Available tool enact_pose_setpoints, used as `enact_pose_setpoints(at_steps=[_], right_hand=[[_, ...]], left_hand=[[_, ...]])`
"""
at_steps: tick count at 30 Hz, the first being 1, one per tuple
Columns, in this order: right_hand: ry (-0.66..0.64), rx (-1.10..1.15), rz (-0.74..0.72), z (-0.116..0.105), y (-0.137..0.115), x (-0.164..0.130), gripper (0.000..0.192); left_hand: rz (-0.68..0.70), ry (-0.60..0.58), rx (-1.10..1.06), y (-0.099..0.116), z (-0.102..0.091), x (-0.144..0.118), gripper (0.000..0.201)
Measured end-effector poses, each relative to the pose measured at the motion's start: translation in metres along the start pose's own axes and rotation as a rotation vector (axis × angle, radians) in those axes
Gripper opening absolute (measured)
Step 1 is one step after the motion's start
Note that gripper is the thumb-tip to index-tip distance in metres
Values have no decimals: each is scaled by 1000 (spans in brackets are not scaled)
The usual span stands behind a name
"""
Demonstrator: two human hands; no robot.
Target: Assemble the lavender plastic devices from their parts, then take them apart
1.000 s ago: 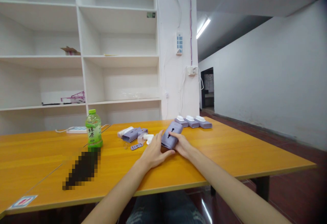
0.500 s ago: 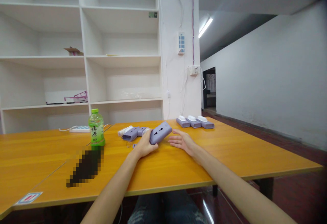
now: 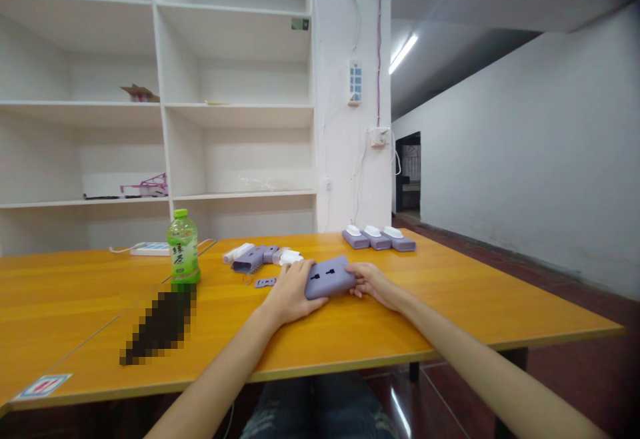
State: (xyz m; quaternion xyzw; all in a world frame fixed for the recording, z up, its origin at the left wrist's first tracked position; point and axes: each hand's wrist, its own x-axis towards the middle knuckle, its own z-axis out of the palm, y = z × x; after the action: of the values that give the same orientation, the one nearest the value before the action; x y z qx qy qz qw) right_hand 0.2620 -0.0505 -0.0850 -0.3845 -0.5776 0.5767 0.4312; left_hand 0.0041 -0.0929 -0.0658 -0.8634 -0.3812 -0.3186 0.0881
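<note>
While the purple socket block (image 3: 329, 277) lies flat on the orange table (image 3: 450, 299), the left hand (image 3: 289, 294) clasps its near end and the right hand (image 3: 373, 283) pinches its far end. Behind sit loose purple parts (image 3: 255, 259), a green bottle (image 3: 183, 256) and three finished blocks (image 3: 379, 238).

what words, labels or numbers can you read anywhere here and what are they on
Green bottle: white label characters, probably "绿茶", too small to be sure.
Sticker at the table's near left corner: red mark on white and blue, unreadable.
Small tag on the shelf edge: too blurred to read.
Wall panel: no legible text.
Purple socket block between left hand and right hand: slots only, no print visible.
</note>
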Motion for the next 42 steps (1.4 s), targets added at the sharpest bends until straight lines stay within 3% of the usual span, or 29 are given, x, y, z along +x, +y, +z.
enact_pose_setpoints(at_steps=[5,14,24,32,42], right_hand=[[-53,8,-32,2,1,3,31],[-105,18,-73,3,-3,0,31],[-88,18,-119,6,1,3,31],[-114,47,-160,9,-7,-7,25],[-136,63,-179,12,-12,-15,30]], left_hand=[[36,16,114,10,-3,4,69],[91,15,189,11,-5,8,73],[153,26,238,11,-11,7,73],[145,76,273,7,-16,8,75],[128,77,246,3,-15,8,77]])
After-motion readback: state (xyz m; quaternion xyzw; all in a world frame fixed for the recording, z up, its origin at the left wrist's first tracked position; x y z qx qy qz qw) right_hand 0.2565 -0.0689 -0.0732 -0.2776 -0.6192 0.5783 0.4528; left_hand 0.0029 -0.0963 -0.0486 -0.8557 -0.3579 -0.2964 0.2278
